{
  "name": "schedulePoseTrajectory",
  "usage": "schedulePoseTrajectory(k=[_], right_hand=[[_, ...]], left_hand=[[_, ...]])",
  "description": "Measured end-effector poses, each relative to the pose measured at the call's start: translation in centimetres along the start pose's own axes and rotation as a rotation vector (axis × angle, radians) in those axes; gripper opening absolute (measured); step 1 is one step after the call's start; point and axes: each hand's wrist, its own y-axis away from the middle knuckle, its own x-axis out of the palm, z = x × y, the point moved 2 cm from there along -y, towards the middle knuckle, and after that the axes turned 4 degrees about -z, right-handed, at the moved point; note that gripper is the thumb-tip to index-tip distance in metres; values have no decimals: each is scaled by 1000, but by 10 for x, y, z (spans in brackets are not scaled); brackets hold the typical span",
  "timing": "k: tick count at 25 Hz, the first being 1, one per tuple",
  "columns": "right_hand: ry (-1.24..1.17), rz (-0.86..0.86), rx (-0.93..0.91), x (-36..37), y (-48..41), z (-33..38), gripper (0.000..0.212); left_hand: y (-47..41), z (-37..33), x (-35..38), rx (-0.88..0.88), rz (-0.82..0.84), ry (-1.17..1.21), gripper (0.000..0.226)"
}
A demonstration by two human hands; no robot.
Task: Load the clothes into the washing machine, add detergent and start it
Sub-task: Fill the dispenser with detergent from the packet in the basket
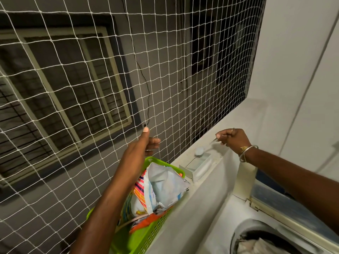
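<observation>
My left hand point(145, 143) is raised above the green basket point(146, 233), thumb up and fingers curled round a strand of the white netting point(110, 79). In the basket lie opened detergent bags point(161, 189). Over the back ledge of the washing machine point(192, 208), my right hand point(232, 137) pinches a thin pale object point(213, 141) that is too blurred to name. Just below it, the detergent drawer point(199, 166) stands open with a pale blue cap point(199, 151) at its far end. Clothes point(256, 245) fill the drum at the bottom right.
The machine's lid point(293, 209) is raised on the right, under my right forearm. White netting spans the opening on the left, with a neighbouring building's window behind it. A white wall point(293, 70) stands behind the machine.
</observation>
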Motion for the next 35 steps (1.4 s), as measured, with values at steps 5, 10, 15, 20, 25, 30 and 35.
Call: schedulePoseTrajectory(k=[5, 10, 15, 20, 25, 30, 35], right_hand=[[-325, -80, 280, -1, 24, 27, 13], [-445, 19, 304, -6, 73, 74, 16], [-452, 103, 304, 3, 133, 105, 17], [-350, 58, 185, 20, 175, 135, 12], [-151, 19, -135, 69, 210, 138, 5], [448, -13, -439, 114, 227, 124, 19], [896, 189, -636, 113, 220, 135, 28]], left_hand=[[3, -5, -1, 6, 12, 32, 58], [6, -3, -10, 13, 44, 37, 56], [10, 7, -19, 37, 70, 34, 56], [12, 13, -23, 42, 111, 28, 60], [17, 11, -29, 60, 128, 17, 59], [25, 11, -33, 89, 158, -14, 58], [32, 5, -31, 93, 162, -6, 55]])
